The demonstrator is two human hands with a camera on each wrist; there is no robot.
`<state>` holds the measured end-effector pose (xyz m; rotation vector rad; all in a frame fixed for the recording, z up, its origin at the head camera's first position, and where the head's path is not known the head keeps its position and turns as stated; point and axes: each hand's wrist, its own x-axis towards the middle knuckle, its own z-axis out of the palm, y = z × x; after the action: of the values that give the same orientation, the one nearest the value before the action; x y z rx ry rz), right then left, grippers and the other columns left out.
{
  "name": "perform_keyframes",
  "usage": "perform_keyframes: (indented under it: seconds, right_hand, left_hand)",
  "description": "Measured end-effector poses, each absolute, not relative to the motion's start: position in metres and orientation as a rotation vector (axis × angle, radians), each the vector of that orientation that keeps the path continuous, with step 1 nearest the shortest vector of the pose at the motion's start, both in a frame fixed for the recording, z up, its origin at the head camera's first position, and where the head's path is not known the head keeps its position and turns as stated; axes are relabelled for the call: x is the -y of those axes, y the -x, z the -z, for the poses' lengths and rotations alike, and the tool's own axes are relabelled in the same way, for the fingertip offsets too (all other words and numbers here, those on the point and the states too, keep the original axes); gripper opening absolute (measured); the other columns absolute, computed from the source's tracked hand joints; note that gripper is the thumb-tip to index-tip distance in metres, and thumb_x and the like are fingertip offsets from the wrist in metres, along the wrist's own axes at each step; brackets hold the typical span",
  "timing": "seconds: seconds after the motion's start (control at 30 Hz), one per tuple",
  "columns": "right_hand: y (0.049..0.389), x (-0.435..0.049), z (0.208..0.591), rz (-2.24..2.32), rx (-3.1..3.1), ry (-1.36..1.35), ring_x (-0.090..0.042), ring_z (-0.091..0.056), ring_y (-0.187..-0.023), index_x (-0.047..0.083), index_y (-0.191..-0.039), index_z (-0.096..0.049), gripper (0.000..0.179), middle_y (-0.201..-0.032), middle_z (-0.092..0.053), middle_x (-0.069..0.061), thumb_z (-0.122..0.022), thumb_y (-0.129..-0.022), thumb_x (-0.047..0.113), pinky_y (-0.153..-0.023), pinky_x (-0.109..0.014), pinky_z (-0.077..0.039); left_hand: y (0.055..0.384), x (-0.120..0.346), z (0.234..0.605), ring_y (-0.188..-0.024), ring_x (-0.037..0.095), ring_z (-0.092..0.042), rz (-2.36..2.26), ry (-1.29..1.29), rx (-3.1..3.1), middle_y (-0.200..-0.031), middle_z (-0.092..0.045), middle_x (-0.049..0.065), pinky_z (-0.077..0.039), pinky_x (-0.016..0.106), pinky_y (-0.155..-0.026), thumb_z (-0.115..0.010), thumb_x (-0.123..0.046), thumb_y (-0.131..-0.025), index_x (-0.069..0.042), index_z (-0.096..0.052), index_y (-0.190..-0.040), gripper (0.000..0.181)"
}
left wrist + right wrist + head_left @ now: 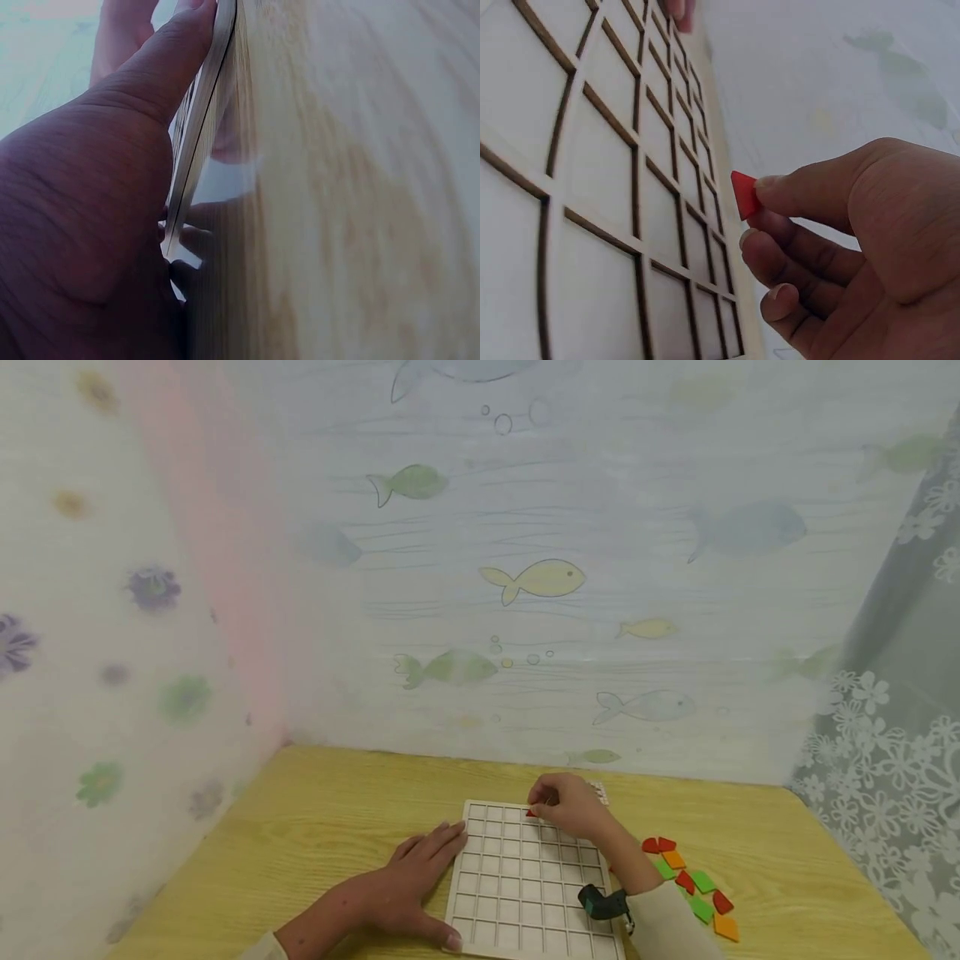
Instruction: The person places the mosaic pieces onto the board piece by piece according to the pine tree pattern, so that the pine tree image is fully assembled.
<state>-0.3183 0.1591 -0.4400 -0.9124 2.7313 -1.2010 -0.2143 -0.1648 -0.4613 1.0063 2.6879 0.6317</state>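
A pale wooden grid board with square cells lies on the table. My right hand is over the board's far edge and pinches a small red tile between thumb and fingers. In the right wrist view the tile shows a pointed corner towards the grid, and the other fingers curl beneath it. My left hand rests along the board's left edge, fingers extended and thumb at the near left corner. The left wrist view shows the left thumb against the board's side.
Right of the board, partly behind the right forearm, lie several loose tiles: red, green and orange. A small patterned piece sits behind the right hand. Patterned curtains border the yellow wooden table.
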Motion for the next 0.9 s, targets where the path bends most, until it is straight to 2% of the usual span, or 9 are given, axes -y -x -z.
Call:
perform_keyframes:
  seconds: [0.53, 0.9]
  right_hand:
    - [0.325, -0.152, 0.459, 1.197, -2.806, 0.87, -0.008, -0.062, -0.076, 0.007, -0.099, -0.074, 0.006, -0.089, -0.07, 0.005, -0.075, -0.1, 0.013, -0.069, -0.03, -0.052]
    - [0.328, -0.151, 0.463, 1.207, -2.839, 0.836, -0.012, -0.068, -0.079, 0.01, -0.096, -0.077, 0.008, -0.089, -0.073, 0.004, -0.071, -0.101, 0.007, -0.071, -0.029, -0.054]
  left_hand:
    - [0.219, 0.166, 0.463, -0.164, 0.035, -0.007, -0.603, -1.015, -2.701, -0.179, -0.007, 0.005, -0.018, 0.067, -0.124, -0.073, -0.078, -0.084, -0.012, -0.014, -0.172, 0.125]
    - [0.225, 0.167, 0.466, -0.164, 0.033, -0.006, -0.592, -1.017, -2.694, -0.179, -0.006, 0.004, -0.017, 0.066, -0.124, -0.071, -0.079, -0.084, -0.013, -0.012, -0.172, 0.125]
